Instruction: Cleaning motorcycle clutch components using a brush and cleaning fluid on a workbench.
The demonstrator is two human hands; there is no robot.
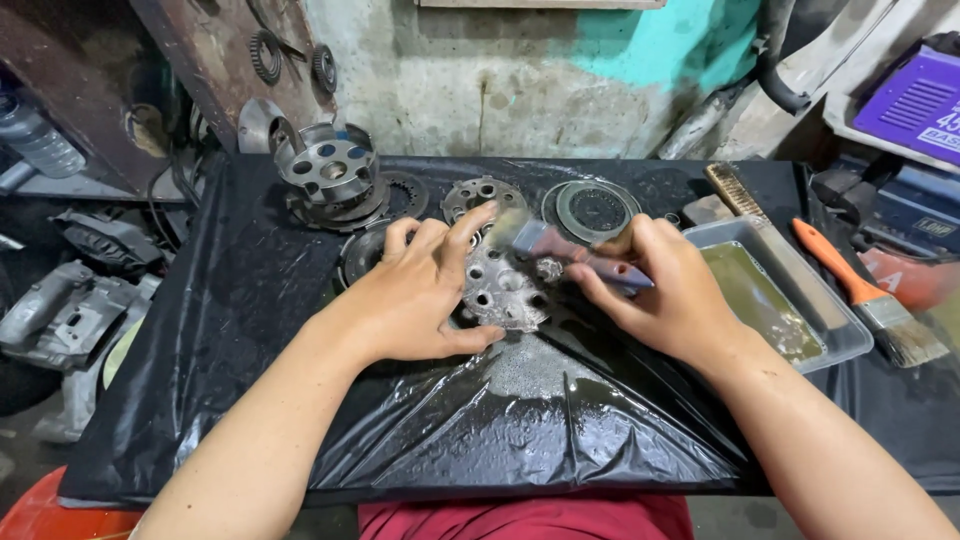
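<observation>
My left hand grips a round grey metal plate with several holes, holding it tilted on the wet black plastic sheet. My right hand holds a paintbrush with a purple handle; its bristles, blurred, lie over the upper part of the plate. Grey foamy liquid spreads on the sheet just below the plate.
A clear tray of yellowish liquid lies to the right, with an orange-handled brush and a wire brush beside it. Behind the hands lie a metal drum with holes and several round discs. Engine parts lie at the left.
</observation>
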